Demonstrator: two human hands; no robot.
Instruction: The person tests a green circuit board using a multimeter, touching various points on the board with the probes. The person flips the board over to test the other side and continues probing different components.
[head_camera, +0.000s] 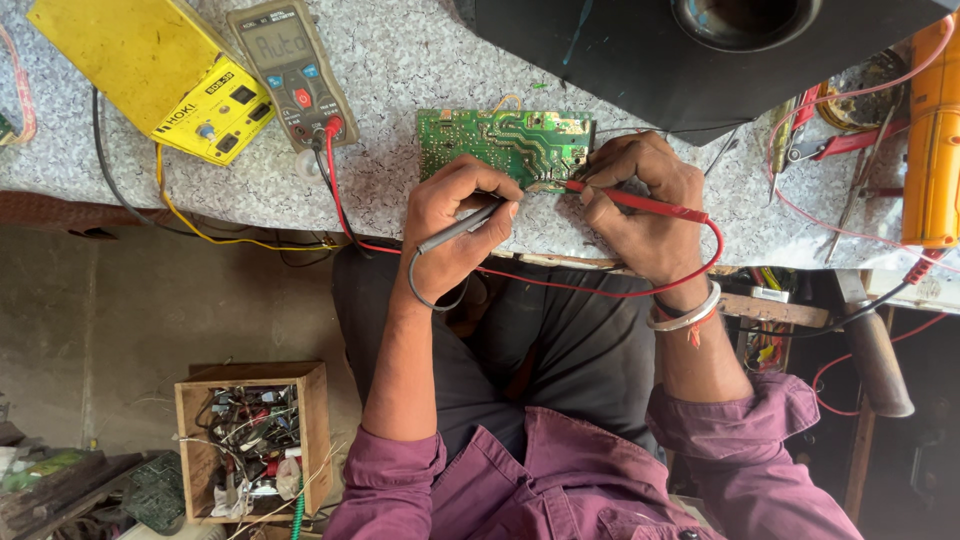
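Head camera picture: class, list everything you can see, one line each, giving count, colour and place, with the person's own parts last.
Circuit board: one, green, on the speckled bench top, under both probe tips.
Black probe: one, in the left hand, tip at the board's lower edge.
Red probe: one, in the right hand, tip at the board.
Multimeter: one, grey, left of the board, with red and black leads plugged in.
Yellow instrument: one, far left on the bench.
Wooden box: one, brown, on the floor, full of wires and parts.
Pliers: one, red-handled, right side of the bench.
Left hand: gripping the black probe.
Right hand: gripping the red probe, bangle at the wrist.
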